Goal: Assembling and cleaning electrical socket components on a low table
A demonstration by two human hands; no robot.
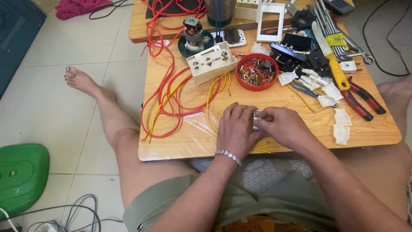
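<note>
Holding a small white part [256, 120] between them, the left hand [235, 131] and the right hand [283, 126] meet near the front edge of the bench [171, 146]. Both hands are curled around the part, fingers pinched on it, so most of it is hidden (only a bit of white shows). Yellow wires [211, 103] run under the hands and poke out by the edge.

To do this well, I think the part should stay low over the wood, so it cannot drop far. One hand should hold it firm while the other does the fine work. Pulling hard on the thin wires could bend them.

The bench is a low wooden one, and it is very full. Red wires [165, 92] loop over its left side. A white socket box [211, 62] sits behind the hands, next to a red bowl [257, 72] full of screws. More white parts [341, 124] lie to the right, near red pliers [362, 101] and a yellow knife [332, 58]. A small motor [194, 34] stands farther back.

The floor [64, 99] is pale tile. The person sits with legs on both sides of the bench. A green stool [21, 172] is at the left, with grey cords [77, 212] beside it.
</note>
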